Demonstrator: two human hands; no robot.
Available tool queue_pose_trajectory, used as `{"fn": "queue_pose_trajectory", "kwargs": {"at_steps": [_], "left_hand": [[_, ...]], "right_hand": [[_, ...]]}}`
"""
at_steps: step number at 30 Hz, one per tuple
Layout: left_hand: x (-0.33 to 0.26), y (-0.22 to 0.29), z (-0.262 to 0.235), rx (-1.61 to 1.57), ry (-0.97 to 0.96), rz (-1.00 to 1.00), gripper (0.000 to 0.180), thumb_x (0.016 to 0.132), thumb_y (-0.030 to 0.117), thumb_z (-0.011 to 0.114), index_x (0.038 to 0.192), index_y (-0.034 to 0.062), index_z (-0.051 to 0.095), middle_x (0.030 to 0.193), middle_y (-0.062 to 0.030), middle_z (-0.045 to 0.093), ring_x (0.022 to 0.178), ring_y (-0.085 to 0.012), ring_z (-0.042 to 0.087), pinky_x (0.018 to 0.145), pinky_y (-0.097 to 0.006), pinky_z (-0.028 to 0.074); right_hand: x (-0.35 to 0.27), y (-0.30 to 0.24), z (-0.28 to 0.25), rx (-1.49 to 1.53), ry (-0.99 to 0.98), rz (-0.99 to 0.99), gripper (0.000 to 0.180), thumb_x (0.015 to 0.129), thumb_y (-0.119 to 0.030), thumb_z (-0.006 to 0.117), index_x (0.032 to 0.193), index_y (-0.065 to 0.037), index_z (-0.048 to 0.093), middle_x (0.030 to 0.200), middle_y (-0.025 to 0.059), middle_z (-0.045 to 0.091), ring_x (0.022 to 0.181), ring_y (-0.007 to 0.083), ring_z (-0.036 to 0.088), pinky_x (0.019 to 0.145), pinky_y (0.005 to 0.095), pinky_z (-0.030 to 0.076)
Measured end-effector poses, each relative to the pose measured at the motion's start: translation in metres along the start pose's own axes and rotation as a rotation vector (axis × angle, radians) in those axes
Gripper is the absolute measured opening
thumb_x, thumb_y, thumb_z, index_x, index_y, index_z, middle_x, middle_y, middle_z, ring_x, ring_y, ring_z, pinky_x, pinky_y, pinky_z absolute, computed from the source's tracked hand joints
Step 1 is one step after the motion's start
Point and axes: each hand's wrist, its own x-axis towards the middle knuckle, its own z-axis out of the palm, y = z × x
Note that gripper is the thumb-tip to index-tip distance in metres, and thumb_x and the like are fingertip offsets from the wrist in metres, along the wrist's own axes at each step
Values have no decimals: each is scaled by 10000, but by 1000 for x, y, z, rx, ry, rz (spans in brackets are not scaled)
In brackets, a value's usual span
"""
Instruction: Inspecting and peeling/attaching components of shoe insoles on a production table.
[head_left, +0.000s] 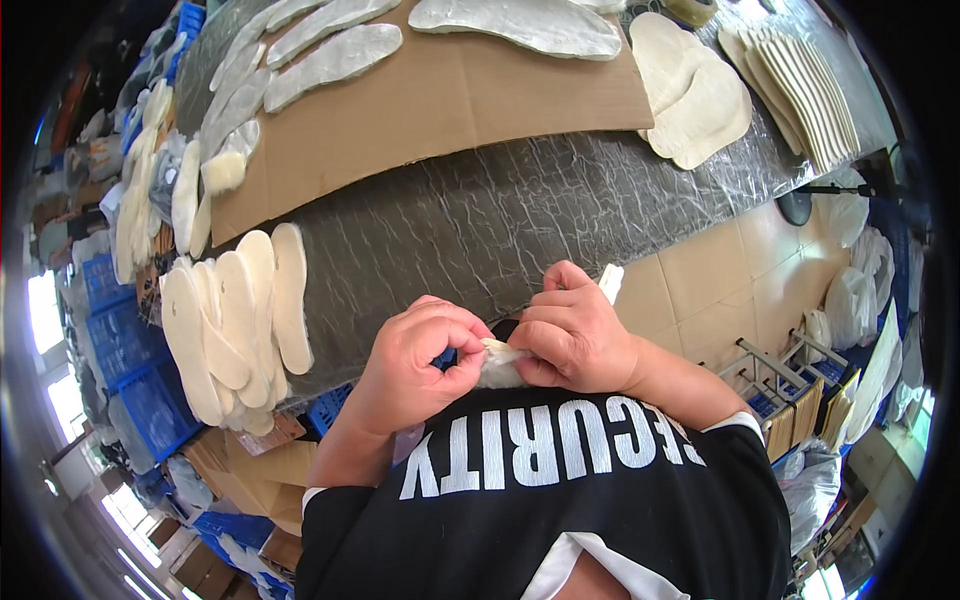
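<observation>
Close to my chest, at the near edge of the table, both hands work on a soft white piece (500, 372) that looks like an insole, bent and mostly hidden by my fingers. My left hand (425, 355) pinches its cream edge between thumb and fingertips. On the other side my right hand (575, 335) is closed around it, thumb below and fingers curled over. A pale end (611, 280) sticks out beyond the right hand; I cannot tell whether it belongs to the same piece. Cream insoles (240, 300) lie overlapping on the table to the left of my hands.
A dark, plastic-covered table (430, 215) carries a cardboard sheet (420, 110) with several white padded pieces (335, 65). Flat cream pieces (700, 105) and a neat row of insoles (800, 95) lie far right. Blue crates (150, 400) stand left; a metal rack (770, 375) stands right.
</observation>
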Motion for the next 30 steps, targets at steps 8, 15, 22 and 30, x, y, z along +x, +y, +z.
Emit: {"fn": "queue_pose_trajectory", "kwargs": {"at_steps": [8, 15, 22, 30], "left_hand": [[-4, 7, 7, -292, 95, -194, 202, 735, -32, 690, 895, 36, 587, 848, -80, 664, 798, -197, 645, 724, -290, 506], [-5, 2, 4, -191, -8, -70, 209, 745, -37, 684, 914, 20, 574, 873, -75, 647, 792, -163, 629, 708, -287, 499], [-9, -15, 12, -570, 179, -299, 202, 773, 18, 715, 927, 7, 585, 900, -85, 650, 819, -167, 626, 756, -286, 497], [13, -18, 7, 39, -69, 183, 286, 566, -80, 634, 833, 20, 643, 834, -95, 658, 756, -260, 617, 729, -354, 451]], "right_hand": [[0, -3, -4, -16, -14, 16, 252, 579, -111, 693, 751, -106, 509, 626, -6, 506, 560, 178, 513, 652, 350, 386], [1, -3, -6, -21, -59, 15, 237, 624, -133, 708, 792, -99, 544, 640, 7, 525, 583, 192, 532, 669, 346, 391], [-9, 6, -6, 124, -160, 196, 201, 728, -237, 737, 755, -78, 617, 640, 52, 558, 641, 234, 572, 663, 370, 438], [-7, 1, -17, -38, -153, 164, 296, 665, -329, 761, 777, -85, 638, 683, 6, 616, 692, 201, 602, 671, 357, 437]]}}
